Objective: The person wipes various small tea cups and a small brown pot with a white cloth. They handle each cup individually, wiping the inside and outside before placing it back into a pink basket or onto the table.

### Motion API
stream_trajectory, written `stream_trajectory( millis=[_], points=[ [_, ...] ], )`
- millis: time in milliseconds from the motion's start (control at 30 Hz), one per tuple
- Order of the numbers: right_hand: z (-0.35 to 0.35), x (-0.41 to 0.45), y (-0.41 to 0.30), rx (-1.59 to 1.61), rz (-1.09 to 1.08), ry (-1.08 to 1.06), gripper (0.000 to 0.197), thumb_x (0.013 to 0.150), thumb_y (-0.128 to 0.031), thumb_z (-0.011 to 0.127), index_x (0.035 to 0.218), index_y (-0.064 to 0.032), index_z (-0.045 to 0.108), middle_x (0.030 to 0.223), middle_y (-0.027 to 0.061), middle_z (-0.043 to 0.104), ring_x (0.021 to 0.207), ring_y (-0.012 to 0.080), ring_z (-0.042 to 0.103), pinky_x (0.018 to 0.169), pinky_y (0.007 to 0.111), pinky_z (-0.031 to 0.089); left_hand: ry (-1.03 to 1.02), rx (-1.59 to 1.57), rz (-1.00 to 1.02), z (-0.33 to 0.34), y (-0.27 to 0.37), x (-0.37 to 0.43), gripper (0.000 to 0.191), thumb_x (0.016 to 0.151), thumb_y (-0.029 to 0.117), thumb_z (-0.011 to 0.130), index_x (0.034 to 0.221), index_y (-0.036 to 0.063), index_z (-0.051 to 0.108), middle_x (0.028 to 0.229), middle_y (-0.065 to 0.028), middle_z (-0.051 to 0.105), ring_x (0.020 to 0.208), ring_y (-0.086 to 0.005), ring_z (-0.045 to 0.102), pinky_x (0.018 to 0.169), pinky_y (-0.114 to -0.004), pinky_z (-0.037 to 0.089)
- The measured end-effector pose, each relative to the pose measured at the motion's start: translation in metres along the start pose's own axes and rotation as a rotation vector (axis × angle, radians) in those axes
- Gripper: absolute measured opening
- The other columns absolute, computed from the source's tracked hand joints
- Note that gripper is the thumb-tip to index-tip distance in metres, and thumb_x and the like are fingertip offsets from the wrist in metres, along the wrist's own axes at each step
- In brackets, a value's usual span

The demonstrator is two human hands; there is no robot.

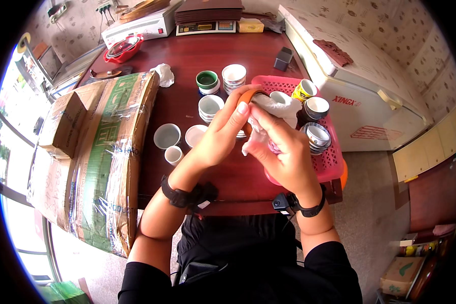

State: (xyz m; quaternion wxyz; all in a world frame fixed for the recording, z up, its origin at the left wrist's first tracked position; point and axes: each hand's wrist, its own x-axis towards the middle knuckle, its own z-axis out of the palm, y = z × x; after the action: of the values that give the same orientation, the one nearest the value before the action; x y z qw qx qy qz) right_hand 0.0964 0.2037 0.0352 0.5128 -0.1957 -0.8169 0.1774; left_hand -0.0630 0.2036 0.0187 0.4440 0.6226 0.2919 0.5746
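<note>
Raised over the table, my left hand (222, 131) grips an orange-brown cup or bowl (247, 99) by its outer side. My right hand (285, 152) holds a crumpled white tissue or cloth (277, 108) against the cup's opening; its fingers partly hide both. Just behind and right of my hands is a pink plastic basket (328, 167) with stacked cups and bowls, among them a yellow cup (304, 90) and a dark cup (316, 108). To the left stand a stack of white cups (210, 107), a wide pale cup (167, 136) and a small white cup (173, 155).
Large taped cardboard boxes (106, 152) lean over the table's left side. Farther back are a green-lined cup (207, 79), a white bowl stack (234, 76), crumpled tissue (163, 75), a red basin (123, 49) and a scale (206, 28). A white chest freezer (364, 110) borders the right.
</note>
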Motion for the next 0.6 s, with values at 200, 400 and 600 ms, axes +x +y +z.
stream_trajectory(
  millis=[200,400,600],
  points=[
    [-0.001,-0.004,-0.005,-0.127,-0.001,-0.026,0.049,0.074,-0.008,0.078,0.120,-0.0039,0.061,0.094,0.0134,0.069,0.083,0.0304,0.066,0.072,0.038,0.054,-0.014,0.013,0.028,-0.001,-0.006,-0.004,0.046,0.106,0.036,0.028,0.137,0.0029,0.040,0.126,-0.0085,0.051,0.102,-0.0125,0.051,0.083,-0.026,0.044],
    [-0.015,0.000,-0.006,-0.108,-0.040,-0.107,0.033,0.068,-0.008,0.081,0.097,-0.0050,0.068,0.081,0.0093,0.069,0.072,0.0261,0.067,0.065,0.036,0.052,-0.114,-0.147,-0.039,-0.005,0.002,-0.001,0.048,0.106,0.033,0.025,0.124,-0.0022,0.051,0.112,-0.0118,0.061,0.105,-0.0152,0.056,0.097,-0.033,0.043],
    [-0.020,0.004,0.006,0.110,-0.180,-0.097,0.030,0.067,-0.008,0.082,0.094,-0.0060,0.070,0.083,0.0073,0.072,0.074,0.0214,0.069,0.068,0.031,0.053,-0.083,-0.203,-0.307,-0.013,0.004,-0.005,0.056,0.105,0.042,0.027,0.123,-0.0018,0.056,0.111,-0.0123,0.063,0.102,-0.0189,0.061,0.094,-0.034,0.047]
  ],
)
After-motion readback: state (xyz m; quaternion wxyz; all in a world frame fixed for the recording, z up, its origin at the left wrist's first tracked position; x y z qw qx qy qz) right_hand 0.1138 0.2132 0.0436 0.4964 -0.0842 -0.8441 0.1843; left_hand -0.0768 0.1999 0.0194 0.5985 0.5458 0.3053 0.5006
